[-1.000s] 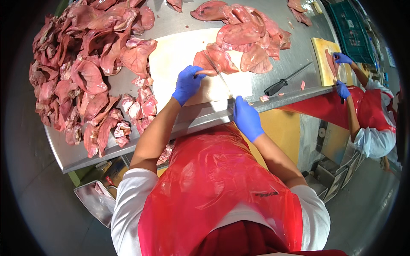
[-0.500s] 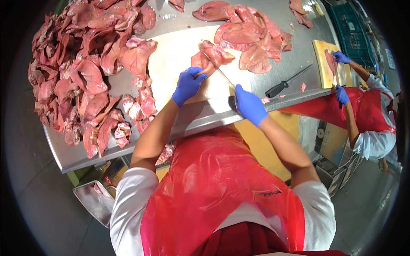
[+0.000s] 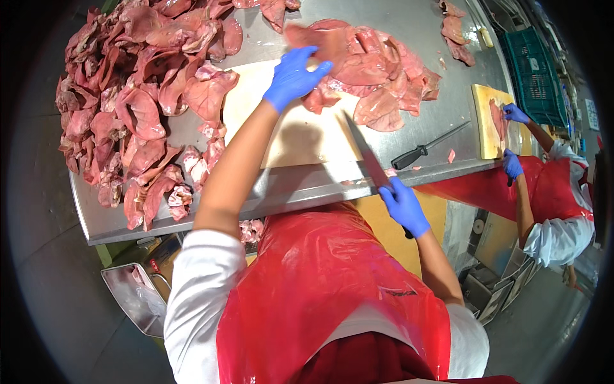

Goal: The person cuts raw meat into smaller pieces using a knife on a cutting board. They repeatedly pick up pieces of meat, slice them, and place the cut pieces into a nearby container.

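Observation:
My left hand [image 3: 295,77], in a blue glove, reaches over the upper part of the cream cutting board [image 3: 249,118] with fingers spread, beside a blurred pink meat piece [image 3: 316,38] above the right pile of flat pieces [image 3: 384,80]. Whether it touches that piece is unclear. Below the board's right corner, my gloved right hand [image 3: 403,203] is closed on the black handle of a long knife [image 3: 363,148], blade pointing up-left. A large heap of raw pink meat [image 3: 137,112] covers the table's left side.
A sharpening steel [image 3: 409,155] lies right of my board on the steel table [image 3: 448,96]. At right, a co-worker's gloved hands [image 3: 511,160] work meat on a yellow board [image 3: 483,128]. A green crate [image 3: 531,70] stands behind them; a metal tray [image 3: 134,297] is below left.
My left hand has moved up toward the right pile and opened from its grip on the meat. My right hand with the knife has dropped down-right, drawing the blade away from the meat.

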Demonstrator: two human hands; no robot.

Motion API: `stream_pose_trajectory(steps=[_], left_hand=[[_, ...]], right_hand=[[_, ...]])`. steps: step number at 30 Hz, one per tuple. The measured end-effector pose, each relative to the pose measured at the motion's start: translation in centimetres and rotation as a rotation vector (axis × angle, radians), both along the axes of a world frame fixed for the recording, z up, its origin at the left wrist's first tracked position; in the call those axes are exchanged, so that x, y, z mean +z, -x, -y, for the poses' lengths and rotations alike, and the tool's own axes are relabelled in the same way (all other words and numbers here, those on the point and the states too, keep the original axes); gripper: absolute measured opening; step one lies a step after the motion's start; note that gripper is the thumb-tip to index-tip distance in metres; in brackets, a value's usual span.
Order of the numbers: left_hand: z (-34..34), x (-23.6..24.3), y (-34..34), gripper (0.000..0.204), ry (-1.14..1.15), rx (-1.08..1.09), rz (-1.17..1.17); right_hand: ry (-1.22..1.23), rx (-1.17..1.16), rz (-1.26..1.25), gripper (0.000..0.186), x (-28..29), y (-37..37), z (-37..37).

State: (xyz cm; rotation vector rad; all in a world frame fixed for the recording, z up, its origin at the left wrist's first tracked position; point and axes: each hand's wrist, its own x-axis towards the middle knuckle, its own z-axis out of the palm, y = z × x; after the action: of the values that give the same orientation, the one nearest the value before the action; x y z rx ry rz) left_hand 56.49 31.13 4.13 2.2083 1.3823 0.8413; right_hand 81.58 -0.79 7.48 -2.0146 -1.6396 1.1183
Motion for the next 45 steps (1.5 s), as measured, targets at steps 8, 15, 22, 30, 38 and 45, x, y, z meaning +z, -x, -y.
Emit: stream_pose_trajectory(steps=[8,15,22,30,38,45], left_hand=[[5.4,-2.6,6.2,0.058,0.302,-0.410,-0.085],[11.7,-6.3,6.7,0.060,0.361,0.267,0.686],[10.4,-7.0,6.6,0.022,-0.028,0.262,0.468],[11.9,-8.1,7.2,0.022,-0.143,0.158,0.411],[7.1,-8.9,8.5,0.018,0.238,0.362,0.453],[4.6,-2.2,3.0,0.057,0.307,-0.119,-0.293]], right_hand=[[-0.017,-0.400,-0.257,0.023,0.6,-1.2,-2.5],[-0.276,0.039,-0.070,0.021,-3.9,8.6,-11.8],[-0.373,0.172,0.065,0.023,-3.0,14.3,-19.4],[0.020,0.275,0.283,0.022,-1.9,10.8,-9.8],[0.039,0.267,0.245,0.029,-6.3,13.8,-15.7],[0.130,-0.166,-0.117,0.030,-0.9,2.2,-1.4]])
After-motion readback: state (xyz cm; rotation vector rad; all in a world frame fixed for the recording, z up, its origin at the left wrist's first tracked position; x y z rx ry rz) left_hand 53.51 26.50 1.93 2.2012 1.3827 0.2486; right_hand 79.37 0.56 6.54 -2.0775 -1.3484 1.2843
